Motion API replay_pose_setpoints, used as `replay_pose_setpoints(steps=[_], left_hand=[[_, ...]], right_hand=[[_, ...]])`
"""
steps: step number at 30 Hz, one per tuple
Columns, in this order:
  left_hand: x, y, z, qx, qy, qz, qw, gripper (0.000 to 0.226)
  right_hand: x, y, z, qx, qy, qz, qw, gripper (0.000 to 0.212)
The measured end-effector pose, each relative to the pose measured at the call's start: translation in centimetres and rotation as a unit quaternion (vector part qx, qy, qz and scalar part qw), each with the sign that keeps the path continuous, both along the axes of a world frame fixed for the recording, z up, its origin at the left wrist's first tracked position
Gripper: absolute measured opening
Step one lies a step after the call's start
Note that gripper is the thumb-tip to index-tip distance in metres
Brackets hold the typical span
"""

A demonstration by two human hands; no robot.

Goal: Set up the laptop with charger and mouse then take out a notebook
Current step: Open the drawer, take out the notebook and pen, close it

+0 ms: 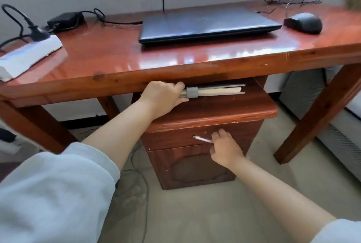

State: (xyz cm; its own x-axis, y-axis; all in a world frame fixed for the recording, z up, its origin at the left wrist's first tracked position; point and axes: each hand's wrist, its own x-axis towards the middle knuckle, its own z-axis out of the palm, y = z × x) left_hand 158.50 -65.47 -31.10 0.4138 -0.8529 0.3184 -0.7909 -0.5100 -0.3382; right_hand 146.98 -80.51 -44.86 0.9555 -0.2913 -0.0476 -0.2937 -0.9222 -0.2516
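A closed dark laptop [207, 24] lies on the red-brown wooden desk [109, 55], with a black wired mouse [303, 22] to its right. The black charger brick [64, 20] sits at the back left, its cable running to the laptop. A thick notebook [218, 91] with a grey elastic loop lies under the desk on top of a small wooden cabinet [211, 112]. My left hand [166, 96] grips the notebook's left end. My right hand [224, 149] is lower, in front of the cabinet's drawer, holding a silver pen [203, 139].
A white power strip [29, 53] with a black plug in it lies on the desk's left edge. Loose cables trail on the floor left of the cabinet. The desk's right leg [316, 117] stands beside a grey radiator-like unit [340, 125].
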Motion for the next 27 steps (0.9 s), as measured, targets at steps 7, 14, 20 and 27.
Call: replay_pose_setpoints(steps=[7,14,20,27], left_hand=[[-2.3,4.5,7.9,0.050,0.174,0.096,0.979,0.042],[-2.9,11.1,21.3,0.051,0.280,0.208,0.936,0.038],[-1.9,14.4,29.1,-0.049,0.214,0.314,0.924,0.042],[3.6,14.1,30.0,-0.083,0.193,0.442,0.872,0.040]], right_hand=[[-3.9,1.4,12.5,0.139,0.169,-0.111,0.969,0.012],[-1.9,4.3,29.4,0.309,0.146,-0.099,0.934,0.028],[2.9,7.8,36.1,0.403,0.012,-0.077,0.912,0.025],[9.7,8.2,36.9,0.391,-0.006,-0.057,0.919,0.012]])
